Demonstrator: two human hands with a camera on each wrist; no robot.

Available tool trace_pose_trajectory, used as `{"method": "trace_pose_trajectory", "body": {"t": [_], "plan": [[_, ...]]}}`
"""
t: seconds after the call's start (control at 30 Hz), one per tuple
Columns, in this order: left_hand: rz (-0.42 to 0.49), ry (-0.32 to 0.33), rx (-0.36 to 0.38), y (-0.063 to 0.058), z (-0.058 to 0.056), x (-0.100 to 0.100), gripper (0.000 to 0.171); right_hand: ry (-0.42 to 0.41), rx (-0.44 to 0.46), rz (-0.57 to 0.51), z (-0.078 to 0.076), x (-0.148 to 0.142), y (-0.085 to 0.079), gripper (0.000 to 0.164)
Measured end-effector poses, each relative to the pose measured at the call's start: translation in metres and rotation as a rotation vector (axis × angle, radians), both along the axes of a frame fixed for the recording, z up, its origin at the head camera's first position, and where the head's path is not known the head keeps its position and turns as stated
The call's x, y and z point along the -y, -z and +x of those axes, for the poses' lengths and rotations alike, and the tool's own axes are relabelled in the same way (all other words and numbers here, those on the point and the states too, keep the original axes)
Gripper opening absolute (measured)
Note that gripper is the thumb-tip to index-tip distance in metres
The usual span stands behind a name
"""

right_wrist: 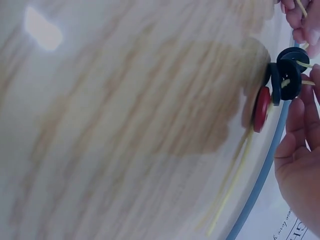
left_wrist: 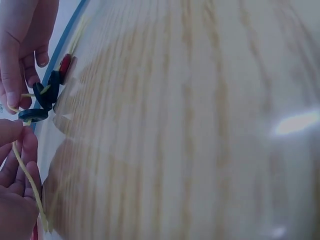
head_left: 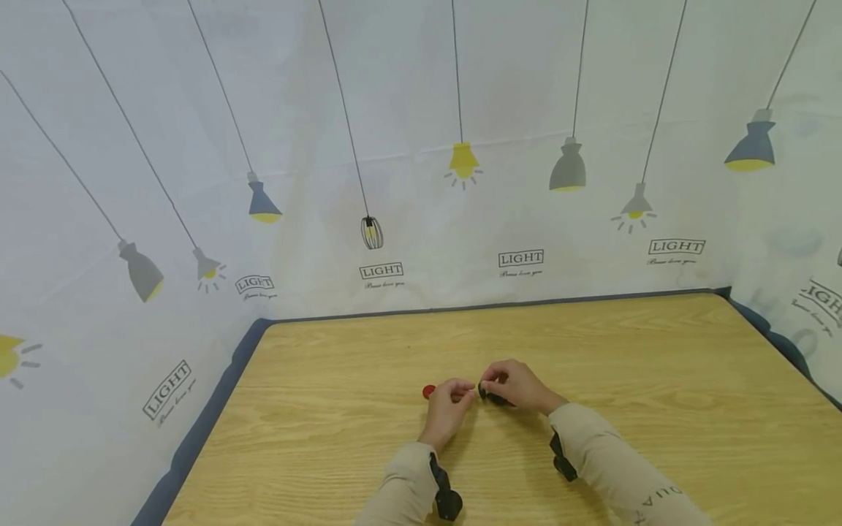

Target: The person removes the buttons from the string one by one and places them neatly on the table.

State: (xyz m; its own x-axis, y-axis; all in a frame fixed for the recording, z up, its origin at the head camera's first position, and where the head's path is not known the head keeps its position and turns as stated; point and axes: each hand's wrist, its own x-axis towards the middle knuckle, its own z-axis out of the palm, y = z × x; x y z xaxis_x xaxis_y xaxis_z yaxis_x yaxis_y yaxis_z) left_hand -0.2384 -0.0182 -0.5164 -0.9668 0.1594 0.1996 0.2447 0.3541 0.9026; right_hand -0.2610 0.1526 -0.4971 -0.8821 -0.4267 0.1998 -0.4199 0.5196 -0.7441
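Observation:
Several black buttons (right_wrist: pixel 290 79) and a red button (right_wrist: pixel 260 109) are strung on a thin yellow cord (right_wrist: pixel 242 155). My left hand (head_left: pixel 449 410) pinches the cord close by one black button (left_wrist: pixel 33 115), and a length of cord hangs down past its palm in the left wrist view. Facing it, my right hand (head_left: pixel 518 387) has its fingertips together on the cord on the other side of that button. The other black buttons hang just below the right fingers. Left of my left hand, another red button (head_left: pixel 429 391) lies on the table, partly hidden.
The wooden table (head_left: pixel 329 438) has a dark blue edge, with a white printed curtain (head_left: pixel 421 219) rising behind and at both sides. Black wrist cameras (head_left: pixel 449 502) sit under both sleeves.

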Motion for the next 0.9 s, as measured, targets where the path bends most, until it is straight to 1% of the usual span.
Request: {"method": "trace_pose_trajectory", "body": {"t": [0.07,0.27,0.37,0.47,0.57,0.67,0.73,0.9], "plan": [[-0.014,-0.003,-0.005,0.001,0.0,-0.001,0.01,-0.003,0.019,-0.013,0.0,0.0,-0.001,0.007],[-0.053,-0.01,-0.035,0.001,0.0,-0.004,0.013,-0.012,0.023,-0.028,0.001,-0.001,-0.004,0.008],[-0.075,-0.016,-0.03,-0.001,0.001,-0.005,0.017,-0.005,0.037,-0.029,0.002,-0.002,-0.008,0.008],[-0.082,-0.01,-0.006,-0.004,0.001,-0.006,0.022,0.005,0.065,-0.033,0.003,-0.001,-0.011,0.009],[-0.079,0.014,-0.003,-0.005,0.001,-0.007,0.028,0.014,0.104,-0.047,0.004,0.0,-0.013,0.009],[-0.069,0.038,0.007,-0.006,0.001,-0.008,0.031,0.013,0.12,-0.058,0.005,0.0,-0.015,0.01],[-0.065,0.045,0.009,-0.006,0.001,-0.008,0.029,0.009,0.113,-0.061,0.005,0.0,-0.016,0.01],[-0.02,0.058,0.018,-0.002,-0.001,-0.009,0.026,0.003,0.116,-0.079,0.006,-0.002,-0.015,0.011]]}}
